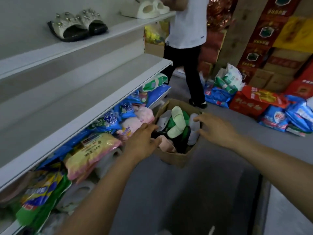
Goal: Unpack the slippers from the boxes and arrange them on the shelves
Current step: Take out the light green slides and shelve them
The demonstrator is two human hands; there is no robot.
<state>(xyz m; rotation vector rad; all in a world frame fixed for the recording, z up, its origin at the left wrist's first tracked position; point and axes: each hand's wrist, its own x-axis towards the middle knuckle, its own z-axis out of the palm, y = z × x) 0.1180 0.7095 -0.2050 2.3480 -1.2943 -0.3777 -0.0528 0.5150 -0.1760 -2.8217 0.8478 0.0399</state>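
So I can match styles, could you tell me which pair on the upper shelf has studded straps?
The black-soled pair nearer the camera; the cream pair farther along the shelf is plain.

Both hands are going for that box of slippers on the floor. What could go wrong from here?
1. Slippers lie jumbled in the cardboard box; pulling the light green slipper may drag others out or split pairs.
2. A second person stands just behind the box; rising with slippers might bump them.
3. The left hand is close to packs crammed under the shelf; a knock may spill them.
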